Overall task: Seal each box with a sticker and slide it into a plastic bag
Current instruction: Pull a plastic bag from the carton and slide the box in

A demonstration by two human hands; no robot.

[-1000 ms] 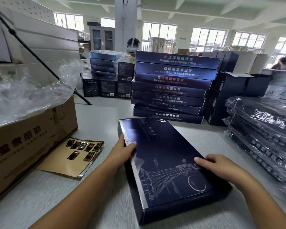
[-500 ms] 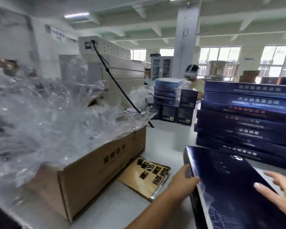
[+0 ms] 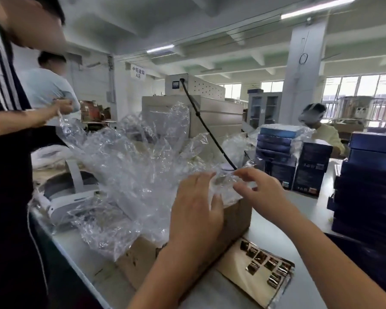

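Your right hand [image 3: 256, 190] has its grip clamped on a plastic bag [image 3: 223, 182] atop the carton [image 3: 236, 219]; your left hand [image 3: 196, 210] lies flat on the film, grip apart. The bags probably cling, so several may come out together.

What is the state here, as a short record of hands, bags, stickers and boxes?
Left hand: straight fingers touching clear crumpled plastic bags
Right hand: pinches a bag edge
Bags: heaped in brown cardboard carton
Stickers: tan sheet of dark stickers beside carton
Boxes: stacked dark blue flat boxes, right side
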